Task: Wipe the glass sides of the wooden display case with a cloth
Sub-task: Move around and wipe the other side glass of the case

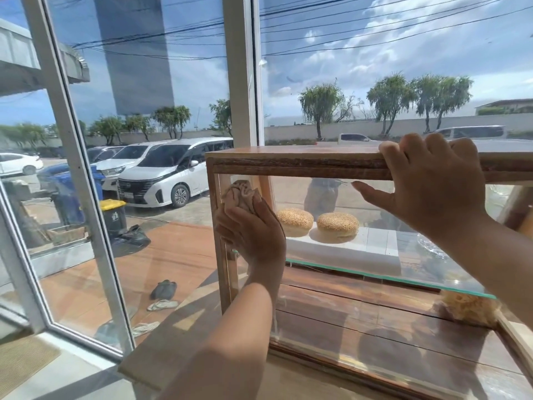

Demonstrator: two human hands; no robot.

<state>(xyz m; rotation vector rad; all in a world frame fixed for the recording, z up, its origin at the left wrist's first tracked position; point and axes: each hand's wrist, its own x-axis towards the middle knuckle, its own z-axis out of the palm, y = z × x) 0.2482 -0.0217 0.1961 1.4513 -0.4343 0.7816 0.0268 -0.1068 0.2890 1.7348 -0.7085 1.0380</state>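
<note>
The wooden display case [288, 161] with glass panes stands on a wooden counter in front of a large window. My left hand [251, 229] presses a crumpled beige cloth [239, 194] against the glass near the case's upper left corner post. My right hand [432, 180] grips the front edge of the case's wooden top, fingers curled over it and thumb stretched along the glass below. Inside, two sesame buns [317, 223] sit on a white block on a glass shelf [375, 277].
Another bun-like item [467, 308] lies on the case's wooden floor at the right. The counter edge [161, 336] juts left of the case. White window frames [86, 212] stand close on the left and behind. Parked cars, bins and sandals are outside.
</note>
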